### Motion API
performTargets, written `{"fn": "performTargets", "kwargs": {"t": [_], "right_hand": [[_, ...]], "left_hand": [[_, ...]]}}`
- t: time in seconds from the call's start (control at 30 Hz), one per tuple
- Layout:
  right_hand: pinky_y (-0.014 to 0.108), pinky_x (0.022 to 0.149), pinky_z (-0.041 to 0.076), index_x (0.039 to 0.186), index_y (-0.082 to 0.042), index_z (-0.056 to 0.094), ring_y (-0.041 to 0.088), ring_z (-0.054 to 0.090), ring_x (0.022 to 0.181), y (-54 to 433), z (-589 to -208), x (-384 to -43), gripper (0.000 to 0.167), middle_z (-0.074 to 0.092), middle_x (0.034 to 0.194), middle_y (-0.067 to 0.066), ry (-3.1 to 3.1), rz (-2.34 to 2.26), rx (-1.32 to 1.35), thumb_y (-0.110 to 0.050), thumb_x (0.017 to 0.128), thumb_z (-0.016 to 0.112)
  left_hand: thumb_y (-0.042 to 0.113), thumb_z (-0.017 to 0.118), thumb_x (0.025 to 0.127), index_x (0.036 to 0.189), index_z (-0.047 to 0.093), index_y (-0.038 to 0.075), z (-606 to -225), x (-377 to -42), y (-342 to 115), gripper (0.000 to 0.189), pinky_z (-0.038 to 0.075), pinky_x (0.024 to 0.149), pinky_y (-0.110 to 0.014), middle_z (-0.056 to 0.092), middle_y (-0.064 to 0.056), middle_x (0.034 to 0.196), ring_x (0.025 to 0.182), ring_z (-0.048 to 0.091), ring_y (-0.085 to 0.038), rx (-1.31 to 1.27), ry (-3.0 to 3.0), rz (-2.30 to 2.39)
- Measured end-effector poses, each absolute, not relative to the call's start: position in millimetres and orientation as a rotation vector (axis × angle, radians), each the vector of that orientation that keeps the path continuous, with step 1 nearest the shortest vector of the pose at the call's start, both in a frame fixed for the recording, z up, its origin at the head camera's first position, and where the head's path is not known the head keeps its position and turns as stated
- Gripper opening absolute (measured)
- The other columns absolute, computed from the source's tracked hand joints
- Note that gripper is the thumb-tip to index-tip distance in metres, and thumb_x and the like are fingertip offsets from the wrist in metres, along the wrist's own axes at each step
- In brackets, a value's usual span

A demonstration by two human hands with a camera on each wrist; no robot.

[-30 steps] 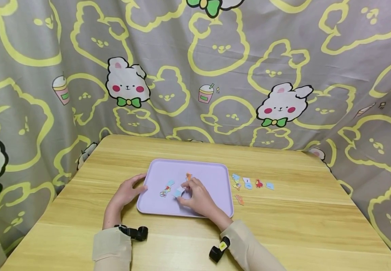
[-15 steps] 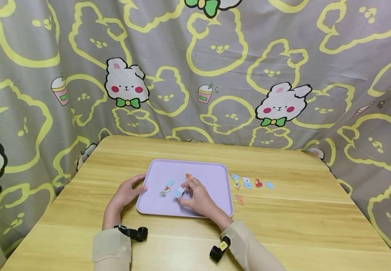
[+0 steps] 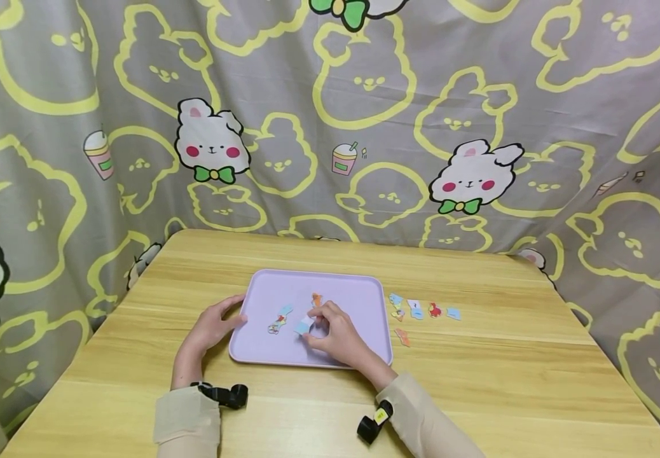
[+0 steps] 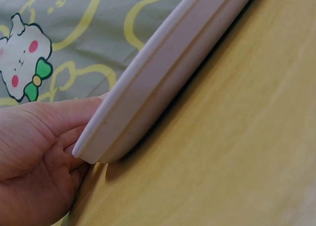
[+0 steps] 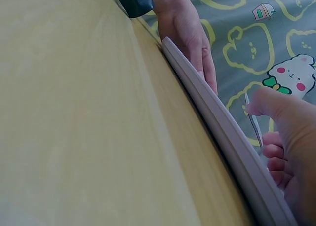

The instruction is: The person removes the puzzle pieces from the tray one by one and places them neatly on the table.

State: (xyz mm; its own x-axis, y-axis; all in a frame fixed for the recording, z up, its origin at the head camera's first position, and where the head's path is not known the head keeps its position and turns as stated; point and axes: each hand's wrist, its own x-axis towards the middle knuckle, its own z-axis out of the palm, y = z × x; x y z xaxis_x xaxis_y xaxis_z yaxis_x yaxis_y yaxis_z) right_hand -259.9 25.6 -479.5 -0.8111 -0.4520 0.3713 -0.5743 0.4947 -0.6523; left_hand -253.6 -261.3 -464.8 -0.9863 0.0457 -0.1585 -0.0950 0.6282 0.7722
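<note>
My right hand point(image 3: 338, 334) pinches a small blue-and-white puzzle piece point(image 3: 304, 326) between thumb and fingers, over the middle of a lilac tray point(image 3: 358, 299). In the right wrist view this puzzle piece point(image 5: 254, 121) shows edge-on, raised above the tray rim point(image 5: 222, 122). My left hand point(image 3: 213, 326) holds the tray's left side, its thumb at the rim; the left wrist view shows its fingers partly hidden behind the tray wall point(image 4: 143, 83). Left of the pinched piece lies a short strip of joined puzzle pieces point(image 3: 280, 320). Just beyond the right fingers sits an orange puzzle piece point(image 3: 316, 298), partly covered.
Right of the tray, several loose puzzle pieces lie on the wooden table point(image 3: 479, 381), among them a red one point(image 3: 435, 310), a light blue one point(image 3: 453, 313) and an orange one point(image 3: 402, 338). A patterned curtain point(image 3: 284, 76) hangs behind the table.
The pinched puzzle piece has shifted slightly right over the tray with the right hand. The left hand keeps its place at the tray, and the loose pieces lie as before.
</note>
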Motion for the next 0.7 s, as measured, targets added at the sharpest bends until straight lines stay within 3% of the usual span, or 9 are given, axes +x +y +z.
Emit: {"fn": "performTargets", "kwargs": {"t": [0.7], "right_hand": [[0.017, 0.062, 0.044, 0.111, -0.004, 0.067, 0.015, 0.05, 0.073, 42, -481, -261, 0.036, 0.059, 0.086, 0.011, -2.47, 1.301, 0.938, -0.01, 0.078, 0.079]], "left_hand": [[0.022, 0.057, 0.099, 0.151, 0.038, 0.008, -465, -254, -261, 0.057, 0.016, 0.12, -0.063, 0.029, -0.024, 0.158, 0.148, 0.018, -0.047, -0.046, 2.676, 1.291]]}}
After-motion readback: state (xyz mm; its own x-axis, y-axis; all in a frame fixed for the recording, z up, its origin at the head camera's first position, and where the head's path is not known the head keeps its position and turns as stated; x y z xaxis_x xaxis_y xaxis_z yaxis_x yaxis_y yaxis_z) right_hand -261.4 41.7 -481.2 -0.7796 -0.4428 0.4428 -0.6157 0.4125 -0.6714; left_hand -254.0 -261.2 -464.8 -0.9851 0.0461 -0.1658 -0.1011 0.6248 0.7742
